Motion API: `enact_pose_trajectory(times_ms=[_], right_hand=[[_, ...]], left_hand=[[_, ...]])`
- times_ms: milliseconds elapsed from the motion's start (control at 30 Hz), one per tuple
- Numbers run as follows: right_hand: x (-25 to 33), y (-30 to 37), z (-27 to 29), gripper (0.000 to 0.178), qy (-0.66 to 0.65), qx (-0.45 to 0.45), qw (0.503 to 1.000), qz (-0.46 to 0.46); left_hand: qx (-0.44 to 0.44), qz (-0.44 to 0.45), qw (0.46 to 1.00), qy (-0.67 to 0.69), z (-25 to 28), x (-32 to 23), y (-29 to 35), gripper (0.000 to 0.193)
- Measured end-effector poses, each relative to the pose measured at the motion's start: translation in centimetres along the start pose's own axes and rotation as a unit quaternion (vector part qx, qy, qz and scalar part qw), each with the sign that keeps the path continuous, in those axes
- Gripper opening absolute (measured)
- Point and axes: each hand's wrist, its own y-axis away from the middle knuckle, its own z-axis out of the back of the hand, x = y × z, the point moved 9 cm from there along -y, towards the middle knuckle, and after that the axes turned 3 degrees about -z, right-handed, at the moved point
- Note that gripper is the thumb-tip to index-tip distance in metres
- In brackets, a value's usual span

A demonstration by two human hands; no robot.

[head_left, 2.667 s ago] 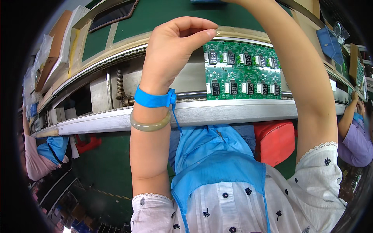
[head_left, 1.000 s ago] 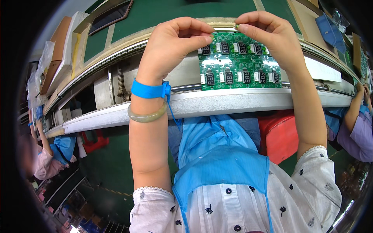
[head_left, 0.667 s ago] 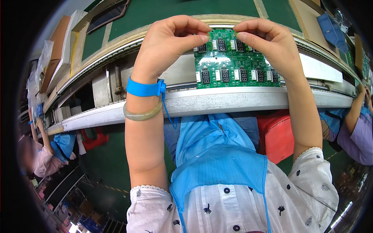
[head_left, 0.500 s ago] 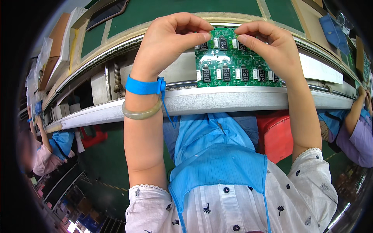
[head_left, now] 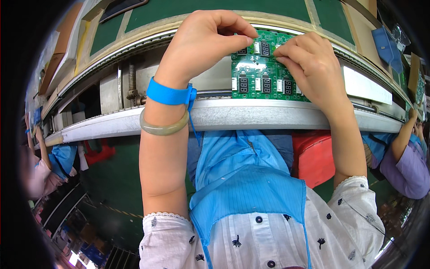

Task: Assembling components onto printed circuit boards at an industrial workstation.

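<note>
A green circuit board panel [head_left: 253, 67] lies across the metal rails in front of me. Rows of black digit displays [head_left: 265, 48] and white connectors [head_left: 258, 84] stand on it. My left hand [head_left: 204, 42] reaches over the panel's far left part, thumb and forefinger pinched near a far-row display. Above the far row to the right, my right hand [head_left: 313, 62] has its fingertips drawn together, covering the panel's right part. What either pinch holds is too small or hidden to make out. A blue strap [head_left: 168, 93] and a greenish bangle [head_left: 164, 128] circle my left arm.
A silver rail [head_left: 215, 114] runs across the near side. Behind the line is a green work surface [head_left: 215, 18]. A blue bin [head_left: 386, 47] stands at far right, a red seat [head_left: 316, 157] beside my lap. Other people's arms [head_left: 405, 139] show at both sides.
The panel has shifted slightly right along the rails, and my left hand has moved right with it. My right hand has turned more palm-down, its fingers bunched closer over the board.
</note>
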Motion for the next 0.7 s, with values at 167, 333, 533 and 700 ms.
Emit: enact_pose_trajectory(times_ms=[167,333,533,700], right_hand=[[0.5,-0.1,-0.2,0.010,0.045,0.013,0.999,0.008],[0.8,-0.2,-0.3,0.009,0.079,0.024,0.997,0.002],[1.4,-0.4,-0.3,0.015,0.120,0.034,0.992,0.024],[1.6,-0.6,-0.1,0.009,0.119,0.028,0.992,0.041]], left_hand=[[-0.002,-0.006,1.000,0.002,-0.1,-0.1,-0.2,0.016],[0.011,0.119,0.991,0.068,-0.2,0.0,0.2,0.014],[0.008,0.109,0.992,0.062,-0.1,-0.2,0.1,0.013],[0.012,0.108,0.991,0.080,-0.3,-0.1,0.1,0.014]])
